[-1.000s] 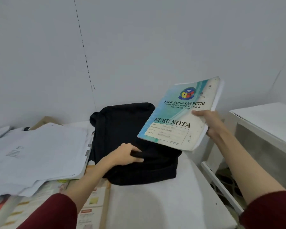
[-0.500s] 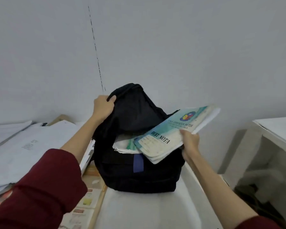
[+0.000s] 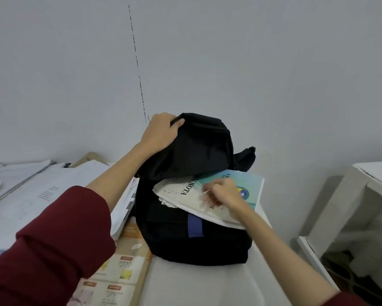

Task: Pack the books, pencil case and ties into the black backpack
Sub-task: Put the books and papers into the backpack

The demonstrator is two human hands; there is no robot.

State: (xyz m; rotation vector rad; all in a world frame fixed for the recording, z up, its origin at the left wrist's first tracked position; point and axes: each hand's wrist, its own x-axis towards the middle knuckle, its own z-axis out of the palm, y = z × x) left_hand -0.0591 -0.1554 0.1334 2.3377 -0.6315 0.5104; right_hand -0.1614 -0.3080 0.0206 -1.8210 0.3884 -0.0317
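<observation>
- The black backpack (image 3: pixel 192 235) stands near the desk's (image 3: pixel 196 288) back edge, against the wall.
- Left hand (image 3: pixel 159 133) is clamped on its soft top flap, lifting it open.
- Right hand (image 3: pixel 224 193), blurred, seems to press flat, fingers together, on the "Buku Nota" notebook (image 3: pixel 210 195) lying half inside the mouth.
- The notebook is thin, light and bendy; best pushed from its outer edge.

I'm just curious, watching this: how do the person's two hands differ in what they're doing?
The left hand is raised, gripping the black backpack by its top flap; the right hand is lower, resting on the notebook that pokes from the opening. The left looks sharp, the right blurred. Both wear dark red sleeves.
</observation>
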